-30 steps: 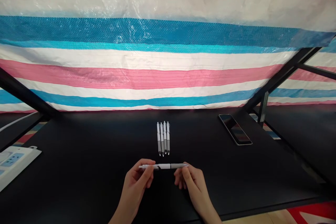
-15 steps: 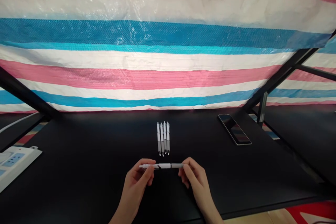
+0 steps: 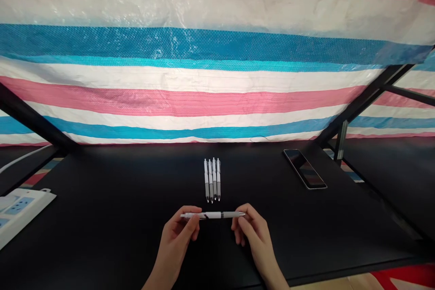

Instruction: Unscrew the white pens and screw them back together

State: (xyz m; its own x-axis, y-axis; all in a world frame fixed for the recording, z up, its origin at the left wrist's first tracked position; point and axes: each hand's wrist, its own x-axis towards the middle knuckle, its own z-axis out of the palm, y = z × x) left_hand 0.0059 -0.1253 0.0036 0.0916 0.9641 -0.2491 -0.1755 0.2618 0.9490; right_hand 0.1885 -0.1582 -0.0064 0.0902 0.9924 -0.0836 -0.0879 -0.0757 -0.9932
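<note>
My left hand (image 3: 176, 235) and my right hand (image 3: 253, 229) hold a white pen (image 3: 212, 215) level above the black table (image 3: 102, 244), one at each end. Its grey grip section lies toward my right hand, whose fingertips pinch it near the tip. My left fingers wrap the other end. Beyond the pen, a tight row of several white pens with grey grips (image 3: 212, 180) lies on the table, tips toward me. Neither hand touches that row.
A black smartphone (image 3: 305, 168) lies on the table at the far right. A white power strip (image 3: 18, 213) sits at the left edge. A striped pink, white and blue tarpaulin (image 3: 204, 81) hangs behind the table, with dark metal struts (image 3: 360, 102) at the right.
My right hand's fingers have shifted along the pen, and its metal tip shows again at the right end. The left hand, the row of pens and the phone stay in place.
</note>
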